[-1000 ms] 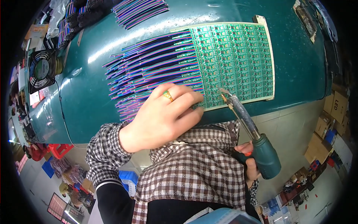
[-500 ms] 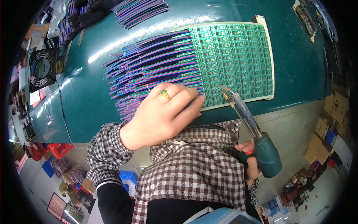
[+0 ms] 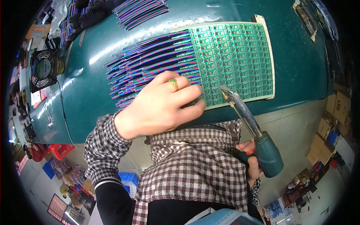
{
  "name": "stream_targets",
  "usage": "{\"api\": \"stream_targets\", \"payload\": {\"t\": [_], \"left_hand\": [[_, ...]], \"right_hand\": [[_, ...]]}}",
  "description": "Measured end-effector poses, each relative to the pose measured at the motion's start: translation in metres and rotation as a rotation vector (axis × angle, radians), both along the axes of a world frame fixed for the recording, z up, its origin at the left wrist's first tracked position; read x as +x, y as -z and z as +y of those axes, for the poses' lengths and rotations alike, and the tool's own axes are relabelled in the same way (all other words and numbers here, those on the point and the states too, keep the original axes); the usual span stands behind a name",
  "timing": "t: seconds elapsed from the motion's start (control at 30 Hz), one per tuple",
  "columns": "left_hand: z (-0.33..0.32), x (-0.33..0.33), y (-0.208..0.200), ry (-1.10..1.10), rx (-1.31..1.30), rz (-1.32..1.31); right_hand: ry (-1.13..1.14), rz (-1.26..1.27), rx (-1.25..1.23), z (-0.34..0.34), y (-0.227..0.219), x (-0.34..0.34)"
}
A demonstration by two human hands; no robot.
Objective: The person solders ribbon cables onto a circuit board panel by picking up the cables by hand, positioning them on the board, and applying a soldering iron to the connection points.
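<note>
A large panel of green circuit boards (image 3: pixel 236 56) lies on the table, with rows of multicoloured flat wires (image 3: pixel 150 63) running leftward from its left side. My left hand (image 3: pixel 159 103), wearing a ring with a green stone, bends over the lower wires at the panel's near left corner. Its fingers are curled and closed, and the fingertips and whatever they pinch are hidden. In my right hand (image 3: pixel 254 167), mostly behind the handle, is a green-handled soldering gun (image 3: pixel 269 155). Its metal tip points up-left over the panel's lower part, right of my left fingers.
Another bunch of wires (image 3: pixel 140 13) lies at the far side of the green table (image 3: pixel 93 101), with more bundles at the far left. A black fan (image 3: pixel 43 71) stands on the left; its cord crosses the table. A dirty narrow tray (image 3: pixel 305 20) is at the far right.
My left hand has shifted slightly, its knuckles rising and its wrist moving left, and its fingers are bent more. The soldering gun's tip has moved a little to the left.
</note>
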State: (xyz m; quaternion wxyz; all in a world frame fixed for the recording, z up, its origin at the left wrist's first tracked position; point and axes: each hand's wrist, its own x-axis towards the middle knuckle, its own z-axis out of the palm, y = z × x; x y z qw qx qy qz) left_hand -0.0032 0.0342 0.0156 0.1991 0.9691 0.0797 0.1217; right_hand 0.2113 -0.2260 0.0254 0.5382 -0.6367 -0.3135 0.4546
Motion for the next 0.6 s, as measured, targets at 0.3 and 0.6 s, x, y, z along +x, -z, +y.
{"api": "stream_targets", "payload": {"t": [0.3, 0.6], "left_hand": [[-0.001, -0.017, -0.013, 0.022, -0.148, -0.056], [0.095, -0.033, -0.02, -0.607, -0.175, -0.127]], "right_hand": [[0.023, 0.023, 0.018, 0.009, 0.001, 0.002], [0.117, 0.136, 0.137, 0.026, 0.002, 0.011]]}}
